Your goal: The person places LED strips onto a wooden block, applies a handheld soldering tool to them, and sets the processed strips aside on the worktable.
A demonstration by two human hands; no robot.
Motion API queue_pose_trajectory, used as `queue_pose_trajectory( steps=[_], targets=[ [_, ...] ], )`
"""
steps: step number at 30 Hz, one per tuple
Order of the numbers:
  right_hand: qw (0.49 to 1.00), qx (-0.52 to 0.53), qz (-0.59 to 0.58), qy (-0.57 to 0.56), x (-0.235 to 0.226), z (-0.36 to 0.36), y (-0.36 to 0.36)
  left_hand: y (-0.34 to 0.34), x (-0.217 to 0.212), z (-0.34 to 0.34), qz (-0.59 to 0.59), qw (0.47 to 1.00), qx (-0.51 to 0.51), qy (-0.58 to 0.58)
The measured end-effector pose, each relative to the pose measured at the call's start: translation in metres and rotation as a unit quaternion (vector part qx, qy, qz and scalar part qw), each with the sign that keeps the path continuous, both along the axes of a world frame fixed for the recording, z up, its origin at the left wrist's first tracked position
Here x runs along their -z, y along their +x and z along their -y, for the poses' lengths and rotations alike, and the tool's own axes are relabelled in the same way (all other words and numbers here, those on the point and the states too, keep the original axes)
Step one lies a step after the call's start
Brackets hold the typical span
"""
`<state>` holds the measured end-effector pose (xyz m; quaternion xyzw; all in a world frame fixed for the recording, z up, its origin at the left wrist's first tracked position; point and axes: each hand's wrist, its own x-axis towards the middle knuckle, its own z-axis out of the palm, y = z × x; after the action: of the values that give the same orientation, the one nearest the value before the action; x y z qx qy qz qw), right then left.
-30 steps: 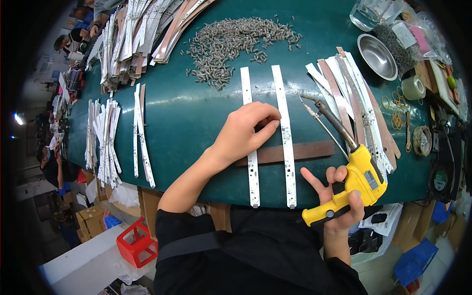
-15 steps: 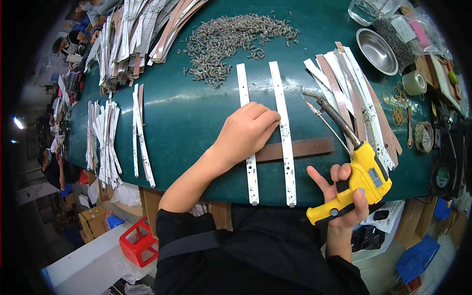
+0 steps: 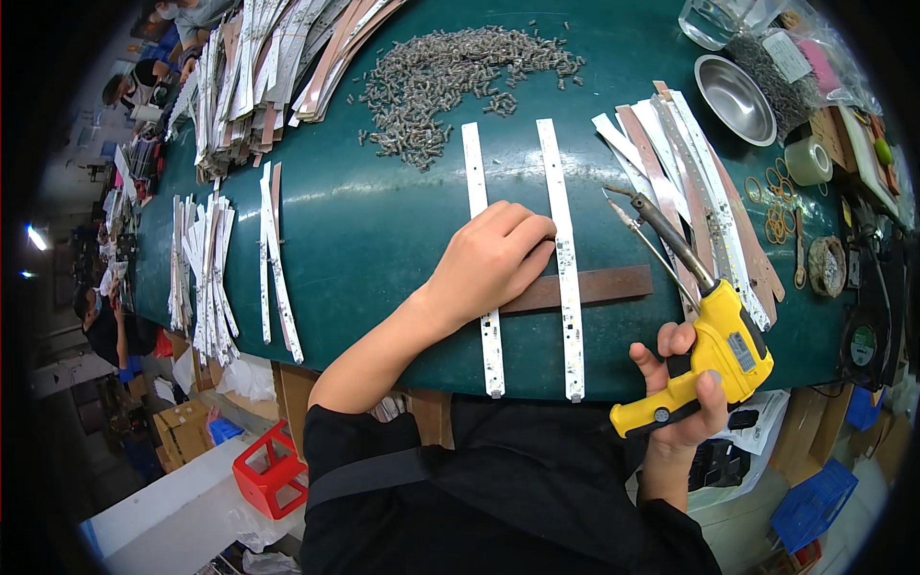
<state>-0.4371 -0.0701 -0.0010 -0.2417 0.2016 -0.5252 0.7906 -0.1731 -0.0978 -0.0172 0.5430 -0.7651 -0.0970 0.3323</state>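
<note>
Two white LED circuit strips lie upright side by side across a brown bar [image 3: 613, 286]. My left hand [image 3: 498, 251] is closed over the left strip [image 3: 474, 168]. Its thumb and fingertips press together against the left edge of the right strip [image 3: 553, 172], beside a small dark part; what they pinch, if anything, is hidden. A yellow soldering gun [image 3: 733, 335] is gripped in my right hand [image 3: 700, 402] by its handle. Its hot tip and thin feed tube point up and left, right of the right strip and apart from it.
Loose small metallic parts [image 3: 422, 86] are heaped at the far middle. More strips lie in bundles at right [image 3: 709, 192], far left [image 3: 240, 86] and left [image 3: 206, 278]. A steel bowl [image 3: 736, 101], tape roll [image 3: 808, 162] and rubber bands [image 3: 778, 225] sit at the right.
The right strip has shifted slightly to the right, with my left hand moving along at its edge. My right hand and the soldering gun have also moved a little right.
</note>
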Motion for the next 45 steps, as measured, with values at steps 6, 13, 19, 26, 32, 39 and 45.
queue_pose_trajectory(
  steps=[6, 13, 19, 26, 32, 39, 45],
  targets=[
    [1.000, 0.004, 0.002, -0.009, 0.000, 0.002, -0.003, 0.000, -0.002, 0.002, 0.007, 1.000, -0.017, -0.004],
    [1.000, 0.014, -0.015, -0.001, 0.000, 0.002, -0.005, 0.002, 0.004, 0.004, 0.008, 0.999, 0.008, -0.032],
    [0.993, 0.024, -0.111, -0.017, -0.009, 0.002, -0.007, 0.001, 0.007, 0.003, 0.078, 0.994, 0.014, -0.073],
    [0.953, 0.015, -0.297, -0.061, -0.030, 0.002, -0.001, 0.004, 0.003, -0.001, -0.028, 1.000, -0.012, 0.003],
    [0.943, -0.053, -0.328, -0.024, -0.039, 0.005, 0.003, 0.005, 0.003, 0.001, -0.047, 0.998, -0.014, 0.029],
    [0.934, -0.058, -0.350, -0.026, -0.038, 0.006, 0.003, 0.005, 0.006, 0.003, -0.049, 0.998, -0.012, 0.029],
    [0.924, -0.093, -0.370, -0.018, -0.049, 0.009, 0.005, 0.006, 0.006, 0.003, -0.049, 0.998, -0.010, 0.027]
  ],
)
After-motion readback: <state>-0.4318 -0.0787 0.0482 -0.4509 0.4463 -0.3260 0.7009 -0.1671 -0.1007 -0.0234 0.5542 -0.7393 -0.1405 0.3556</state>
